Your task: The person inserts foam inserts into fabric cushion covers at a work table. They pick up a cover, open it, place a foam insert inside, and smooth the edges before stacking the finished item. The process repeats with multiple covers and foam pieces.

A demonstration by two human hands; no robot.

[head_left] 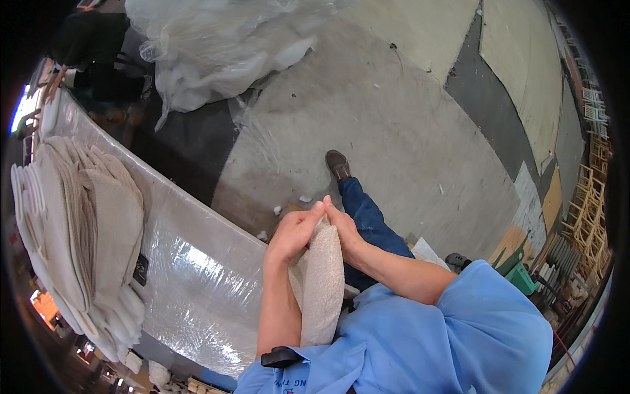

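One open-topped green plastic crate (520, 279) is sitting at the far right; its contents are too small to tell. One heap of translucent plastic sheeting (223, 49) is lying on the floor (485, 92) at the top, and whether it is wrapping anything cannot be told.

Two bare hands are working at one beige textured fabric piece (323, 282), which is hanging between the forearms, in front of the light blue shirt (420, 328) and just beside the table (197, 276). The left hand (294, 235) is grasping its upper end from one side and the right hand (344, 231) from the other; both thumbs are pressing close together at the top, while most of the other fingers are hiding from view.

Clear shiny film is covering the table. One pile of folded beige and white fabric (98, 217) is resting on its left part, its layers overlapping too much for counting. One small black item (140, 269) is lying against the pile. One co-worker in dark clothes (92, 39) is bending near the table's far end.
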